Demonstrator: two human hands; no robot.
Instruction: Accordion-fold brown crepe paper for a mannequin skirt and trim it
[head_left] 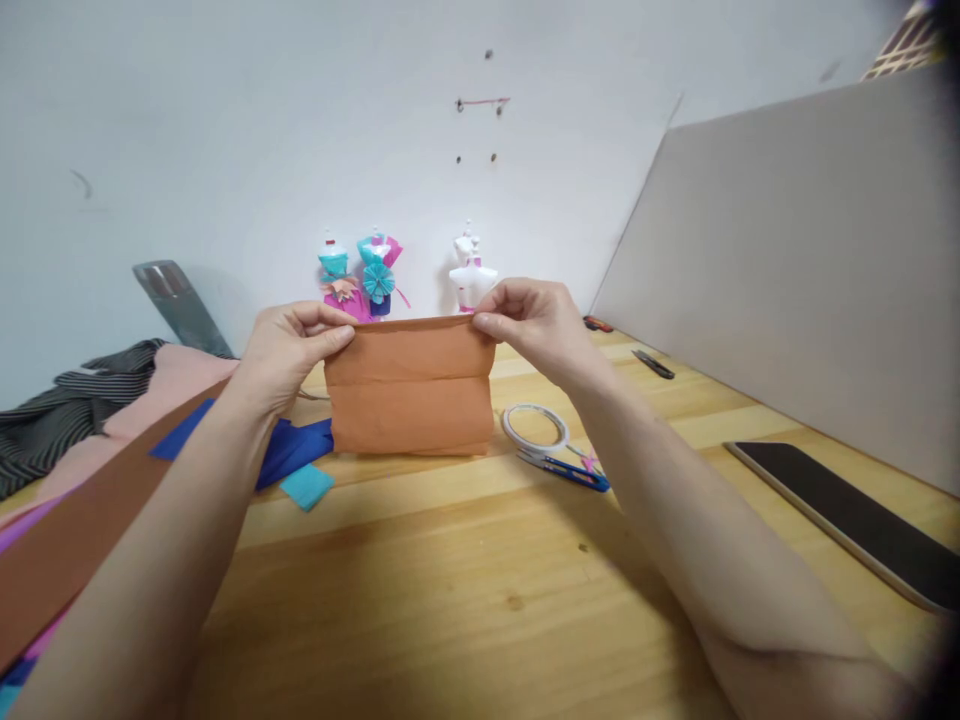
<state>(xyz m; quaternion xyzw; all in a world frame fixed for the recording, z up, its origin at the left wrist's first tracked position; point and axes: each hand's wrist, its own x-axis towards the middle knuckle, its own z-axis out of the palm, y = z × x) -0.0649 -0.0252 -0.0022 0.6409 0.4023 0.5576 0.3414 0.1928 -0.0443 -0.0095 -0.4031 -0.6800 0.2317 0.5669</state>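
Note:
An orange-brown sheet of crepe paper (411,400) hangs upright between my two hands, with a horizontal crease across its upper part. My left hand (289,350) pinches its top left corner between thumb and fingers. At the top right corner, my right hand (529,325) pinches it the same way. The sheet's lower edge hangs close to the wooden table (450,580); whether it touches is unclear. Just right of the sheet lie a roll of white tape (535,428) and blue-handled thread snips (566,470), partly behind my right forearm.
Small dress forms (377,280) in coloured paper and white ones (472,275) stand by the wall. Left are blue paper (289,452), a turquoise scrap (307,486), a long brown strip (97,530), striped cloth (82,400) and a bottle (184,305). Right are a phone (847,515) and dark snips (653,363).

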